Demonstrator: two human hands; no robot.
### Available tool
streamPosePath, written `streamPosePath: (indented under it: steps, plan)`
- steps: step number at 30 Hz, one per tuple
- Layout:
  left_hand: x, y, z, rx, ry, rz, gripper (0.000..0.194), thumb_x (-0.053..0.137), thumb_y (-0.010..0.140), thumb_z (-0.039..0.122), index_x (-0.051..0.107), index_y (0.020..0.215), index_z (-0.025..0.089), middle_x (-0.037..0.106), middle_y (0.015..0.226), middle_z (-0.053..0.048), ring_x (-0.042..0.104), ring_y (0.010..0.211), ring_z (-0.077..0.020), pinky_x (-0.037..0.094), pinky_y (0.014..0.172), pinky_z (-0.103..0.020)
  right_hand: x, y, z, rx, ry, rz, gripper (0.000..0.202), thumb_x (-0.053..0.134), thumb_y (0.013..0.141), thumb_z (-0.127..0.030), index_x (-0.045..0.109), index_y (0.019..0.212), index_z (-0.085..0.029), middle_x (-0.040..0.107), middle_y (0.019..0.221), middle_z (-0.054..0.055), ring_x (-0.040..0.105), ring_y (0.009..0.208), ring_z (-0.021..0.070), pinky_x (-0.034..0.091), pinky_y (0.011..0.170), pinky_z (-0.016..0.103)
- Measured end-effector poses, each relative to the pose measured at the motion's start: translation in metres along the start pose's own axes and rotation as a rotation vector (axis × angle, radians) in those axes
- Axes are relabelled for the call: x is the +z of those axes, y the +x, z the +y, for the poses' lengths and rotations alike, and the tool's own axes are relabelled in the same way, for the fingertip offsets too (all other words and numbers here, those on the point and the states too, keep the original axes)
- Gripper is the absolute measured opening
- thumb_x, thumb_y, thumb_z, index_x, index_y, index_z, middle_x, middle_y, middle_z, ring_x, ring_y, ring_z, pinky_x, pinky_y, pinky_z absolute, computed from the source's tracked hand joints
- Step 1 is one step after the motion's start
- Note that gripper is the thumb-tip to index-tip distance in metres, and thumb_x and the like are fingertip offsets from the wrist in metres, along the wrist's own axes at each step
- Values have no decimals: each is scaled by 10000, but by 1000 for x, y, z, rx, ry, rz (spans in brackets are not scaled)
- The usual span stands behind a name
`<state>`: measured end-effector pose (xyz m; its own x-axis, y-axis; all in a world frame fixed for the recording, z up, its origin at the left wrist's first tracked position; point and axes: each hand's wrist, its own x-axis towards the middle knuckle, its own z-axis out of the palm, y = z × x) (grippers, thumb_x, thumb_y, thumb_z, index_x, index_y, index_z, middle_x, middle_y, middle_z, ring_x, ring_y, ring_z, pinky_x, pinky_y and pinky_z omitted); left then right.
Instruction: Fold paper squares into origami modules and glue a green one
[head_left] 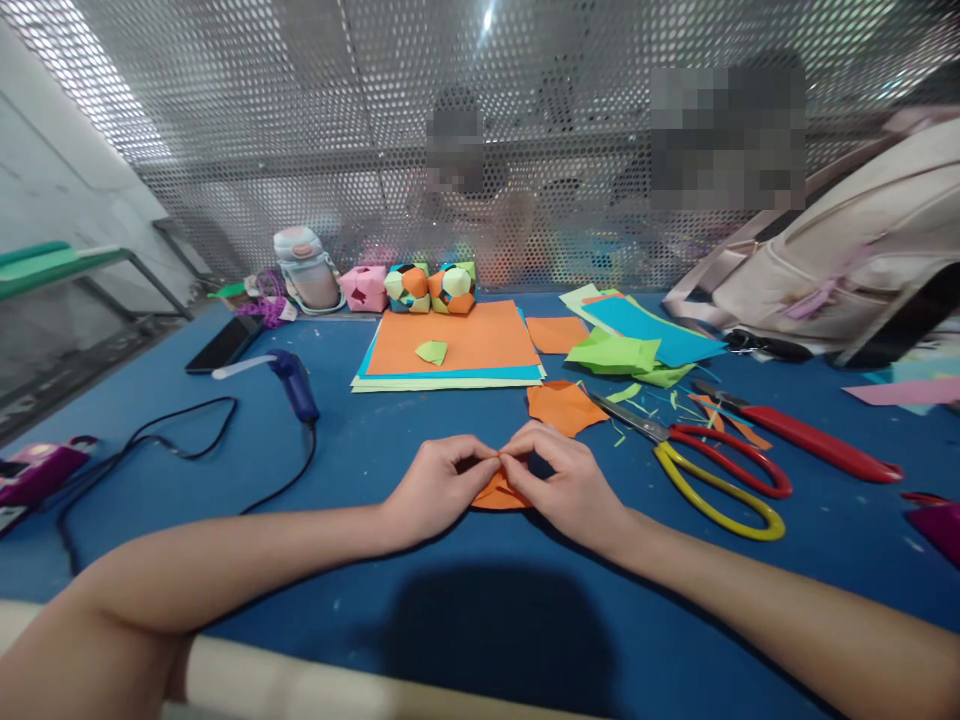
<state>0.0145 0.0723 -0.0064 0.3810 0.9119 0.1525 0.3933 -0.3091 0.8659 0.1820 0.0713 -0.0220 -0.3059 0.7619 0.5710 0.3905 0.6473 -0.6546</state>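
Note:
Between my two hands, low over the blue table, is a piece of orange paper [501,494] with creases in it. My left hand [442,485] pinches its top edge from the left. From the right, my right hand [562,480] pinches the same edge, so both sets of fingertips meet there. My fingers cover part of the paper. Just beyond lies another cut orange piece [566,407], with scissors [679,445] with one red and one yellow handle pointing toward it. A stack of coloured sheets [457,335] carries a small folded green piece [432,352].
A blue glue gun [294,385] with its cord lies left, near a phone [225,343]. At the back stand a bottle [307,270] and folded paper balls [452,288]. Red-handled pliers [817,440], green scraps [615,352] and a bag [847,250] are right. People sit behind the mesh.

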Motion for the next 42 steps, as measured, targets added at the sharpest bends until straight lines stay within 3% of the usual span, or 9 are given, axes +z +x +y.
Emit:
streamPosePath:
  steps: [3, 7, 10, 14, 21, 29, 42]
  plan:
    - [0, 1, 0, -4, -9, 8, 197, 529, 811, 247, 666, 720, 140, 664, 717, -22, 573, 676, -126, 432, 640, -221, -1, 0, -1, -7, 5, 1, 136, 502, 852, -158, 567, 737, -193, 586, 703, 18, 542, 680, 144, 436, 647, 280]
    - [0, 4, 0, -124, -107, 124, 180, 557, 783, 288, 654, 749, 140, 646, 694, -11, 556, 646, -122, 435, 611, -225, -3, 2, -1, 99, 51, 8, 121, 480, 875, -223, 591, 908, -188, 629, 880, 49, 587, 824, 160, 464, 743, 284]
    - [0, 6, -1, -213, -213, 185, 172, 577, 760, 299, 634, 776, 138, 639, 694, -6, 555, 629, -116, 443, 592, -224, -2, 3, 0, 183, -6, 0, 117, 479, 862, -234, 586, 856, -187, 620, 811, 36, 583, 759, 161, 463, 698, 289]
    - [0, 7, -3, -214, -254, 173, 163, 585, 750, 294, 620, 758, 136, 632, 713, -5, 561, 669, -116, 452, 624, -224, 1, 3, 3, 210, -62, -19, 109, 508, 834, -194, 571, 746, -187, 613, 733, 19, 571, 707, 154, 443, 676, 286]
    - [0, 5, -1, -209, -295, 126, 196, 596, 742, 281, 636, 859, 128, 621, 750, -7, 551, 698, -114, 444, 642, -218, 1, 2, 5, 127, -75, 8, 115, 516, 837, -151, 582, 750, -188, 615, 730, 19, 575, 708, 150, 436, 664, 273]
    - [-2, 7, -3, -117, -148, 119, 178, 556, 793, 268, 677, 768, 140, 671, 783, -26, 588, 762, -139, 444, 725, -231, 2, 2, 4, 82, -97, -1, 122, 527, 838, -151, 586, 739, -191, 601, 705, 18, 566, 705, 156, 436, 659, 278]
    - [1, 6, -6, -184, -241, 143, 160, 623, 735, 291, 634, 728, 131, 627, 678, -4, 542, 618, -104, 425, 585, -213, 0, 4, 2, 125, -50, -37, 124, 518, 843, -161, 612, 767, -188, 606, 719, 18, 570, 704, 148, 439, 656, 266]
